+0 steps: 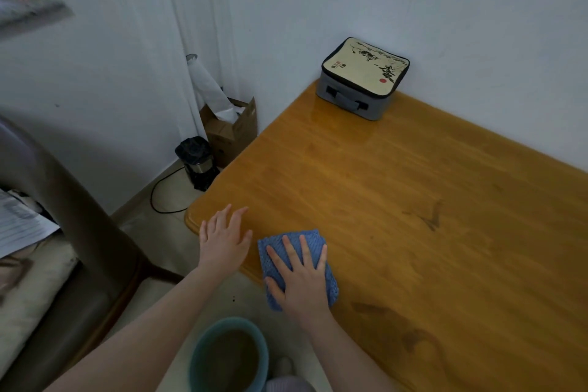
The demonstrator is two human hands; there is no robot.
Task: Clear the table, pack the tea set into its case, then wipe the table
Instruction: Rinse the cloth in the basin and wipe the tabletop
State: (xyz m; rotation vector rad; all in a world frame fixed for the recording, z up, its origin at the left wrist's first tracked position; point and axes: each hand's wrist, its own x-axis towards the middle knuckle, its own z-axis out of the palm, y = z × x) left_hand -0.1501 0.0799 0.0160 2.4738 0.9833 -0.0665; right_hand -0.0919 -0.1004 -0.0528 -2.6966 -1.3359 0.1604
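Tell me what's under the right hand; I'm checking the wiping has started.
A folded blue cloth lies under the right hand, flat on the wooden table near its front edge. The palm hides the cloth's middle, and the tabletop beneath it cannot be seen.

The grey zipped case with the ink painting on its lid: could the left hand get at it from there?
Probably yes: bare wooden table lies between the left hand and the grey zipped case, though it sits far off.

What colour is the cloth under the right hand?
Blue, with a knitted-looking texture. The cloth lies flat under the right hand, seen in the head view.
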